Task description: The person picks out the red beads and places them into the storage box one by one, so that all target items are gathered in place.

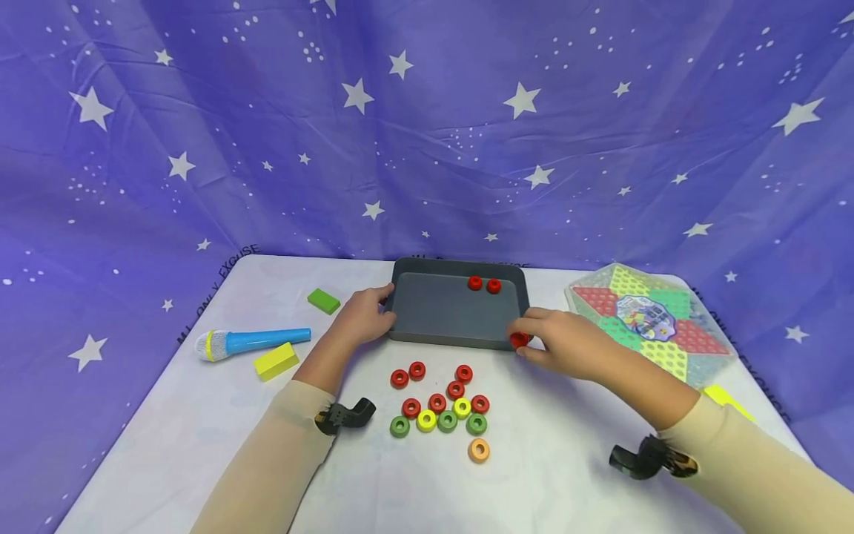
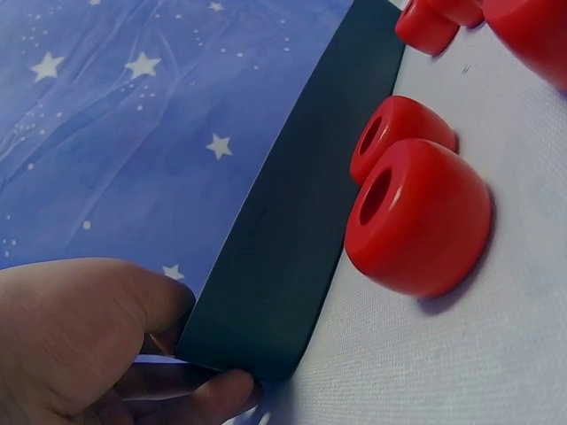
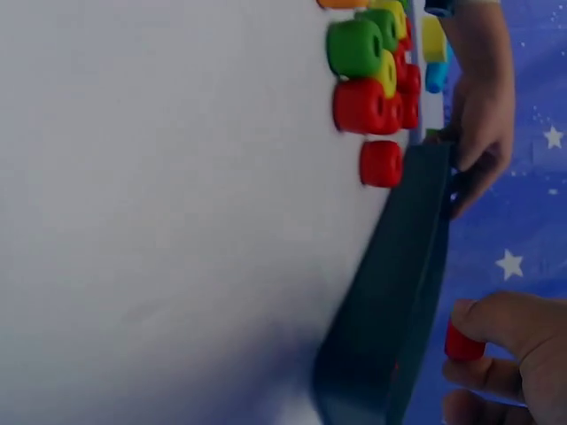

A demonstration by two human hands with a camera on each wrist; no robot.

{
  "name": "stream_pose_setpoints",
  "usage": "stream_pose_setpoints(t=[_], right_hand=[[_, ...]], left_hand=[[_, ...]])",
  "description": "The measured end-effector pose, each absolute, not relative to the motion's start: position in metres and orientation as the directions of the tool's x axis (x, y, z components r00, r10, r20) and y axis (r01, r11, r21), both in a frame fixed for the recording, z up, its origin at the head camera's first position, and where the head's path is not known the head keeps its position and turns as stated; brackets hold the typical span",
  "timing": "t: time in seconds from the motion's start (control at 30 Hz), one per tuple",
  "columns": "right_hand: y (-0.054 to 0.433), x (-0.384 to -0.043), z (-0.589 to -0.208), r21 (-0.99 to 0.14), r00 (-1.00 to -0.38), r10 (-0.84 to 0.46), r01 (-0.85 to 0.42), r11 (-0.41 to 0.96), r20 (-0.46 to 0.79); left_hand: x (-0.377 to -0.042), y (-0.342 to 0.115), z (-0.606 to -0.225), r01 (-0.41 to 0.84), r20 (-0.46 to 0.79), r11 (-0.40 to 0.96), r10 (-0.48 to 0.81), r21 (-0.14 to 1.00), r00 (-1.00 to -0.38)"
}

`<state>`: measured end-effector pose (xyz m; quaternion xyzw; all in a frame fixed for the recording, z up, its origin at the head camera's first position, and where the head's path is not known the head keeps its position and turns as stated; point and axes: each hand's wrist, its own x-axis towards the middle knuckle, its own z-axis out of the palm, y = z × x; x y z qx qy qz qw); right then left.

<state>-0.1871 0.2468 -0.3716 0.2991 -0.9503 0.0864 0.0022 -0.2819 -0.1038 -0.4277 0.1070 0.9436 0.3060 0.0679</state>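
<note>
A shallow dark grey tray (image 1: 434,315) lies at the far side of the table, with two red beads (image 1: 483,285) inside by its back wall. My left hand (image 1: 362,319) grips the tray's left side near the front corner; the left wrist view shows thumb and fingers (image 2: 221,397) about that corner. Over the tray's front right corner, my right hand (image 1: 567,343) pinches a red bead (image 3: 465,341) between thumb and fingers. In front of the tray, several red beads (image 1: 411,407), green beads (image 1: 448,421), yellow beads (image 1: 426,420) and one orange bead (image 1: 478,450) lie loose.
Left of the tray are a green block (image 1: 323,300), a blue toy microphone (image 1: 267,340) and a yellow block (image 1: 276,362). On the right lie a star-patterned game board (image 1: 643,319) and another yellow piece (image 1: 727,400), partly behind the right forearm. A purple starry cloth hangs behind.
</note>
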Motion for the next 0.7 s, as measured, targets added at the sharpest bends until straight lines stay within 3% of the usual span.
stream_pose_setpoints(t=[0.2,0.37,0.7], right_hand=[[0.238,-0.211,-0.353,-0.126,-0.815,-0.576,-0.579,0.805,0.064],[0.227,-0.243,-0.344,-0.165,-0.809,-0.585,-0.586,0.793,0.062],[0.213,-0.317,-0.356,-0.206,-0.79,-0.613,-0.6,0.773,0.002]], left_hand=[[-0.283,-0.102,-0.427,0.174,-0.052,0.784,0.254,0.596,-0.966],[-0.285,-0.103,-0.426,0.18,-0.047,0.781,0.258,0.598,-0.965],[-0.282,-0.105,-0.426,0.179,-0.048,0.774,0.26,0.607,-0.964]])
